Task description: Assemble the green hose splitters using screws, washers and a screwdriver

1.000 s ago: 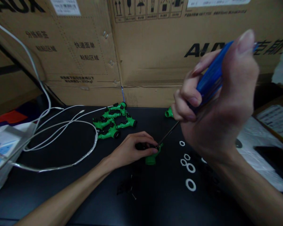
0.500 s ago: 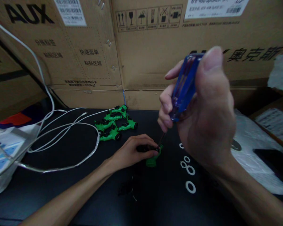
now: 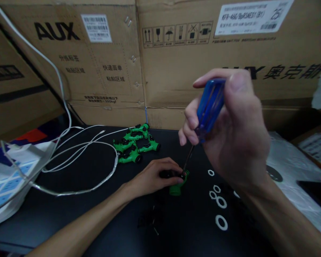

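Note:
My right hand (image 3: pixel 230 117) is closed around the blue handle of a screwdriver (image 3: pixel 210 107), its shaft slanting down to the left. The screwdriver's tip meets a black part on a green hose connector (image 3: pixel 176 190) lying on the dark table. My left hand (image 3: pixel 160 175) is closed on that connector, thumb and fingers pinching its black part from the left. What the tip sits in is too small to make out. Several similar green connectors with black levers (image 3: pixel 130 157) lie together farther back. To the right of my left hand are several white ring washers (image 3: pixel 221 222).
Tall cardboard boxes (image 3: pixel 173 82) wall off the table's back. A white power strip (image 3: pixel 18 178) and looping white cables (image 3: pixel 85 192) take up the left. Small dark parts and screws (image 3: pixel 155 231) lie in front. Clear plastic wrap (image 3: pixel 286 160) and a dark flat object (image 3: pixel 314 192) are at right.
The view has shifted, so everything sits a little lower and farther right. The screwdriver handle has turned slightly in my right hand, with its tip still at the connector.

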A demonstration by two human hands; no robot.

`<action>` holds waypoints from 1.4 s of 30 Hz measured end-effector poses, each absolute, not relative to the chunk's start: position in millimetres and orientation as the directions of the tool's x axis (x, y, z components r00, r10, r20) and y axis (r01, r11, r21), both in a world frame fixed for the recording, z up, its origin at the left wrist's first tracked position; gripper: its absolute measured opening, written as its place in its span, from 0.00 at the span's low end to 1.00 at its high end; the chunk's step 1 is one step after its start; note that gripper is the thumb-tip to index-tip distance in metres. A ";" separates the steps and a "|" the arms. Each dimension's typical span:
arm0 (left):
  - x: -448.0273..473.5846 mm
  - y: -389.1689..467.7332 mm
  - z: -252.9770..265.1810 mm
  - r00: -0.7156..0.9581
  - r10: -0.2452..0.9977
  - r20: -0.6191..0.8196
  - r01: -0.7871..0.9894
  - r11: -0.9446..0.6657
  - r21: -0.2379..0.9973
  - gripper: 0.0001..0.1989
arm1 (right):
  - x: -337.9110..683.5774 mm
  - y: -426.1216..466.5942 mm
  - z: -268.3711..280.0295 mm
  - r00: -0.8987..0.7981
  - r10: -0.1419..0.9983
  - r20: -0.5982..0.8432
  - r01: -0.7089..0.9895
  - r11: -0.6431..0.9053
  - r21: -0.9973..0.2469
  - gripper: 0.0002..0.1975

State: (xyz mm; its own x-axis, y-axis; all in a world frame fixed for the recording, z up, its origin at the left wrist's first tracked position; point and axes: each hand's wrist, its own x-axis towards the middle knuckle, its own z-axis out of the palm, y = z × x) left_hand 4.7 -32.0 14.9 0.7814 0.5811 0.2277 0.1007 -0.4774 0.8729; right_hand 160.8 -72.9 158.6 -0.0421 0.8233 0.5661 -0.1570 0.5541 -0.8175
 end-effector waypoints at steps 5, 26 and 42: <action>3.5 -31.8 14.8 0.788 0.574 0.224 0.105 -0.482 0.870 0.15 | 157.0 -71.1 160.3 -0.010 0.814 0.581 -0.163 0.572 -0.804 0.13; 4.1 -30.8 13.2 0.788 0.577 0.216 0.128 -0.496 0.859 0.13 | 156.0 -79.4 169.0 -0.116 0.840 0.530 -0.233 0.496 -0.836 0.19; 4.9 -31.1 12.6 0.789 0.580 0.203 0.137 -0.489 0.861 0.14 | 158.5 -76.3 167.2 -0.033 0.806 0.591 -0.161 0.580 -0.799 0.22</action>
State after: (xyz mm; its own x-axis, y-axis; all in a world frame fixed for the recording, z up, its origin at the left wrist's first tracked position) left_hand 4.9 -31.1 12.6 0.7892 0.5795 0.2033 0.1375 -0.4893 0.8612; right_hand 158.5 -76.3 167.2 -0.0332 0.8057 0.5914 -0.1609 0.5797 -0.7988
